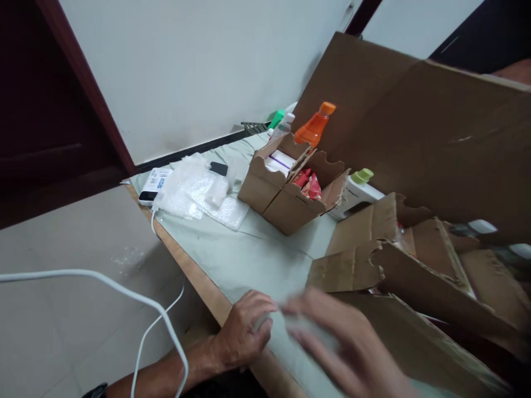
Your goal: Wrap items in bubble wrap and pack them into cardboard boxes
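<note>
My left hand is at the near edge of the cloth-covered table, its fingers curled toward the thumb. A pale greyish patch shows between them; I cannot make out whether it is a small object or the cloth. Just to the right, my right hand is blurred by motion. Its fingers stretch toward the left hand, with a gap between them and the thumb. Beyond both hands lies the pale green cloth. A cardboard divider box stands farther back, holding a white packet and a red packet.
Bubble wrap lies at the far left beside a white box. An orange bottle and a white bottle with a green cap stand behind the divider box. More cardboard compartments fill the right. A white cable crosses the left foreground.
</note>
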The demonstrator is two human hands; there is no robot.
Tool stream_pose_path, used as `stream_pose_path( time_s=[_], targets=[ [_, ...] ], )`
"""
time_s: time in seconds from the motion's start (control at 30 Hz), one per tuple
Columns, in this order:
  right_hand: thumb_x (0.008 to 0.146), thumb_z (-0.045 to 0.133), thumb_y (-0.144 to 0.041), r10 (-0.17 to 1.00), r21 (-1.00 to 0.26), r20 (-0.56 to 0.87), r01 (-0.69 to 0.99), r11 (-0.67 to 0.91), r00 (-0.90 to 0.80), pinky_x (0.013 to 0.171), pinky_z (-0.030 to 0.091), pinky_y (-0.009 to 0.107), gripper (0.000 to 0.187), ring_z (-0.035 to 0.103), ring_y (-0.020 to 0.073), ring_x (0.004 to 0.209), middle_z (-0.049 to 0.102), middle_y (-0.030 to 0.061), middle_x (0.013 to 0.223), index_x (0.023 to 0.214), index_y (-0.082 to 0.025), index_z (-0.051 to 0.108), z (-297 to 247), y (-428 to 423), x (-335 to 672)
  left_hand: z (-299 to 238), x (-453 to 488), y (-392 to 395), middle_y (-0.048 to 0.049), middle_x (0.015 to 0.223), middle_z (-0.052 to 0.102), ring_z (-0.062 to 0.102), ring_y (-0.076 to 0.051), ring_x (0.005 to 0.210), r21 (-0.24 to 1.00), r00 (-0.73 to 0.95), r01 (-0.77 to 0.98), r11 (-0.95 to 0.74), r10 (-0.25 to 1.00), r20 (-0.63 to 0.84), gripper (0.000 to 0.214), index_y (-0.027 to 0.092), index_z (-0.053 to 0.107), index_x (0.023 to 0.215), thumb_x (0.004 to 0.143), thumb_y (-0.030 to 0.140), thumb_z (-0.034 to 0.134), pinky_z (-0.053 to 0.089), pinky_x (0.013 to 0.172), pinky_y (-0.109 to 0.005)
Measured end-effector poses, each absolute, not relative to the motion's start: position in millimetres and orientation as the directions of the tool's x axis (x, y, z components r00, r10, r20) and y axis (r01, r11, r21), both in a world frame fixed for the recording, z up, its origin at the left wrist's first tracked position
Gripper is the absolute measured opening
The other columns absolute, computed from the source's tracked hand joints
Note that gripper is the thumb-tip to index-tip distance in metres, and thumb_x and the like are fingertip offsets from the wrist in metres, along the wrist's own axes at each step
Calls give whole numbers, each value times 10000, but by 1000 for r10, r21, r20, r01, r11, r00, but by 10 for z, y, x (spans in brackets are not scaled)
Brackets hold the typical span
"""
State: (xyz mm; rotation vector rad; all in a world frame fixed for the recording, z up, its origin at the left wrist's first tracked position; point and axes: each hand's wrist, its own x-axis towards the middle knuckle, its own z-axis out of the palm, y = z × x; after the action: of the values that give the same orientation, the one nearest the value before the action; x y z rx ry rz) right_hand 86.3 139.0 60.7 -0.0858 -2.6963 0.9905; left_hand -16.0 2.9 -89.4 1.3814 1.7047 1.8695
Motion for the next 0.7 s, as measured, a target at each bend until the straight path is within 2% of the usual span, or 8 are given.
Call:
stream_pose_path(
  time_s=[0.07,0.2,0.37,0.47,0.53,0.6,0.67,0.7],
  targets=[
    [987,579,-172,173,-477,156,79,875,-973,907,579,412,298,680,258,1060,732,87,1167,1237,-278,703,369,1574,268,-876,-160,23,-107,1007,733,678,-233,971,887,-529,356,-296,718,452,351,178,689,1076,786,31,558,562,857,-375],
    [904,533,-34,190,-111,104,179,978,-976,992,520,507,521,584,340,1263,576,179,1486,1378,-212,654,-127,1849,-814,-907,-150,45,-104,953,719,668,-226,927,871,-522,364,-329,702,483,365,168,687,1070,781,10,531,550,827,-359],
    [969,548,-134,174,-122,172,154,980,-970,1017,502,502,283,536,328,1318,578,140,1500,1106,-216,781,-205,1849,-1389,-968,-174,37,-111,1028,724,673,-237,972,922,-543,244,-301,745,387,349,183,711,1081,804,47,550,535,856,-369],
    [994,511,-147,212,-197,329,152,969,-920,1034,506,462,293,561,291,1294,622,122,1447,1138,-213,757,36,1805,-1259,-929,-256,2,-121,1188,714,660,-274,1117,960,-582,-105,-260,799,153,348,206,721,1153,818,143,655,500,981,-414],
    [993,501,-140,214,-275,465,90,957,-859,1026,522,435,280,611,267,1232,683,116,1353,1097,-211,751,214,1761,-986,-870,-350,-16,-135,1284,691,639,-306,1189,824,-565,-486,-291,824,-42,440,209,686,1252,827,312,730,480,1028,-452],
    [998,495,-134,222,-335,557,28,942,-800,1009,540,413,264,647,246,1185,716,110,1284,1064,-216,738,328,1675,-582,-797,-457,-27,-163,1313,683,628,-334,1221,526,-463,-791,-311,867,-185,568,192,655,1295,844,534,712,478,1037,-502],
    [997,502,-116,254,-382,592,11,924,-765,997,551,396,255,659,227,1181,716,108,1278,1073,-224,721,339,1534,-76,-733,-543,-32,-175,1267,705,630,-354,1227,273,-335,-923,-269,913,-233,637,178,670,1243,863,686,617,471,1048,-560],
    [991,505,-100,275,-406,589,16,914,-760,986,557,387,262,664,219,1179,714,106,1282,1082,-229,715,310,1447,200,-713,-567,-33,-169,1246,716,631,-356,1231,218,-291,-946,-241,927,-236,642,179,678,1215,872,713,583,465,1057,-581]
  ],
)
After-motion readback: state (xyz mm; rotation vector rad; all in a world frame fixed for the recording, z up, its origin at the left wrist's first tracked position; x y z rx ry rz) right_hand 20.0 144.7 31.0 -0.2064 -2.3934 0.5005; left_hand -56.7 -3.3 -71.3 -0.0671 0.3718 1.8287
